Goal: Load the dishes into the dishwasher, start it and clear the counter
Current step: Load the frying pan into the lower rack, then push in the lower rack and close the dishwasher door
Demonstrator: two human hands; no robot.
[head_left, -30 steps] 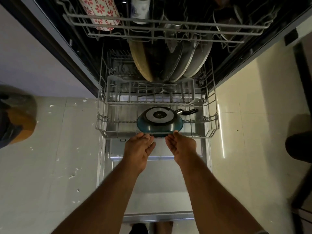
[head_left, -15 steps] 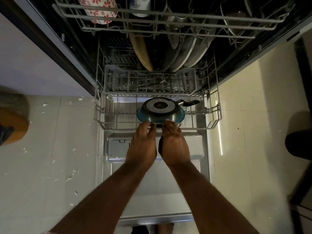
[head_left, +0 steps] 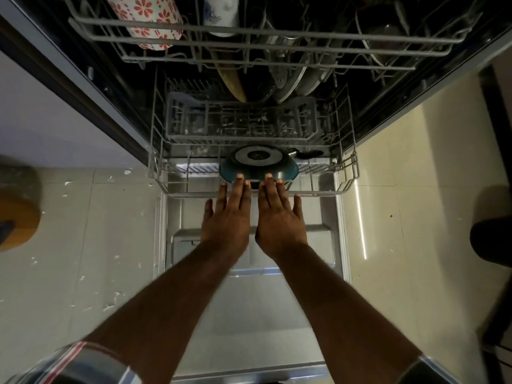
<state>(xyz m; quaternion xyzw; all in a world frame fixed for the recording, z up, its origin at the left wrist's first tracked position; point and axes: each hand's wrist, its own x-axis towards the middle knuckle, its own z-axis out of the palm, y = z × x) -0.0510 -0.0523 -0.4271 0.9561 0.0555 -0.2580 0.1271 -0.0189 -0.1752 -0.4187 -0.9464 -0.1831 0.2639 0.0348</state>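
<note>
The dishwasher's lower rack (head_left: 347, 187) is partly pulled out over the open door (head_left: 249, 328). A blue frying pan (head_left: 259, 163) lies upside down at the rack's front, its black handle pointing right. My left hand (head_left: 227, 217) and my right hand (head_left: 278, 217) lie side by side with straight fingers against the rack's front rail, fingertips reaching the pan's rim. Several plates (head_left: 288, 81) stand on edge deeper in the rack. The upper rack (head_left: 249, 45) holds a red-flowered cup (head_left: 146, 20) and a white mug (head_left: 221, 12).
A cutlery basket (head_left: 241, 120) sits behind the pan. Pale tiled floor lies on both sides of the door. An orange and dark object (head_left: 16, 212) stands at the left edge. A dark round shape (head_left: 493, 236) sits at the right edge.
Both hands went from cupping the rack's front to lying flat with straight fingers. The lower rack and pan have slid farther into the dishwasher.
</note>
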